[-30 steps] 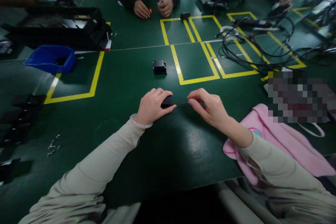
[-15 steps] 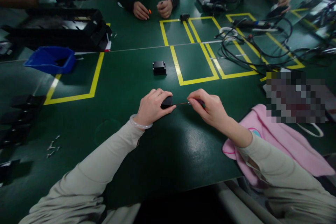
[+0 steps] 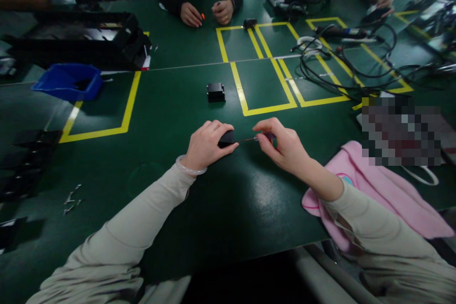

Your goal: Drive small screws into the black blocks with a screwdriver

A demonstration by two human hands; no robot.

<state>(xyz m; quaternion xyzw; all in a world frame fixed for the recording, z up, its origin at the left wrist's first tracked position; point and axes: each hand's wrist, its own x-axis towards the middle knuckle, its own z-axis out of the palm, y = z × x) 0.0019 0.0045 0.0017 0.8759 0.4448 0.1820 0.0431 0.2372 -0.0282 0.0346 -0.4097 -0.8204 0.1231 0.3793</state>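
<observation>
My left hand (image 3: 211, 145) is closed around a small black block-shaped part (image 3: 227, 138) and holds it against the green table (image 3: 199, 228). From the right, a screwdriver (image 3: 247, 139) lies level, its thin shaft reaching the part's right end. The fingers of my right hand (image 3: 281, 142) are curled about its handle, which they mostly hide; the index finger is raised a little off it. Whether the tip sits in a screw cannot be made out. Farther back on the table stands a similar black block (image 3: 216, 91) with shiny bits at its sides.
At left are a blue bin (image 3: 69, 80), black trays (image 3: 85, 40), black parts (image 3: 28, 161) and several loose screws (image 3: 72, 199). Black cables (image 3: 342, 71) and a pink cloth (image 3: 374, 190) lie at right. Across the table rest a co-worker's hands (image 3: 206, 13).
My right index finger has lifted and opened away from the thumb at the screwdriver handle. My left hand and the black part have stayed in place.
</observation>
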